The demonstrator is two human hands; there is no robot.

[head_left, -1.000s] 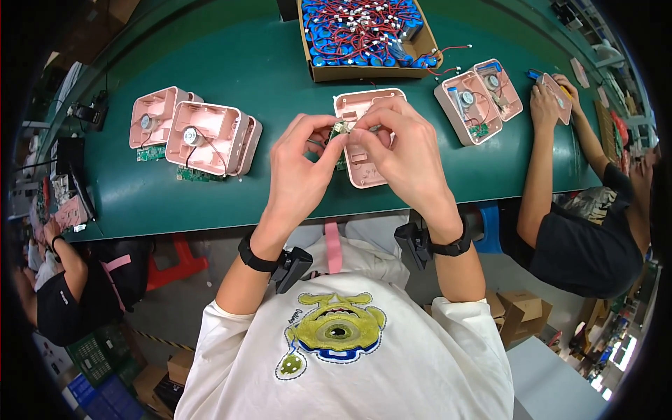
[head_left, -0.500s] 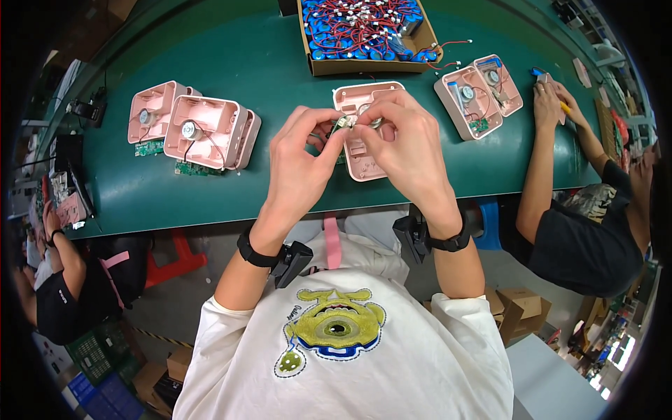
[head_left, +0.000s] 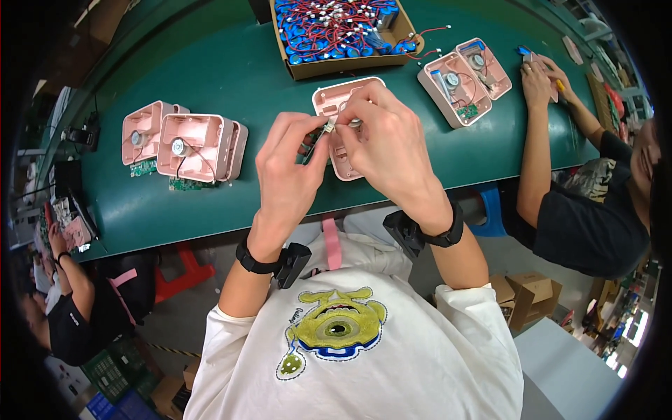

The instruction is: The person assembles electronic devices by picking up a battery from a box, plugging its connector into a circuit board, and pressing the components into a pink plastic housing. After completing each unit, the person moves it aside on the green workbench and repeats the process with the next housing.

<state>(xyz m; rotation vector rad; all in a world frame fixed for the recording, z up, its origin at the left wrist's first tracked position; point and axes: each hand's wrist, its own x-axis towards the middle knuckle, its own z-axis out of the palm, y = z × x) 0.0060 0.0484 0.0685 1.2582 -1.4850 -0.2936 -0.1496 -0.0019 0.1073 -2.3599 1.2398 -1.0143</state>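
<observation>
Just over an open pink plastic housing (head_left: pixel 343 165), both my hands meet at a small white connector (head_left: pixel 329 127). My left hand (head_left: pixel 288 161) is closed, pinching a small green circuit board (head_left: pixel 310 149) mostly hidden behind its fingers. Thumb and forefinger of my right hand (head_left: pixel 389 140) press together at the connector, seemingly on its plug; the fingers cover the exact grip. Part of a round speaker (head_left: pixel 355 122) shows in the housing behind my right fingers.
A cardboard box (head_left: pixel 350 66) of blue battery cells with red wires stands beyond the housing. Pink housings (head_left: pixel 203 126) with speakers and green boards sit at left. Another opened pink housing (head_left: pixel 448 105) lies at right, near a co-worker's hands (head_left: pixel 542 80). The green table (head_left: pixel 280 77) ends before me.
The whole view has shifted, so the table things sit further left in it. Both hands keep their pinch at the connector, and the circuit board looks more tilted, showing less of its face.
</observation>
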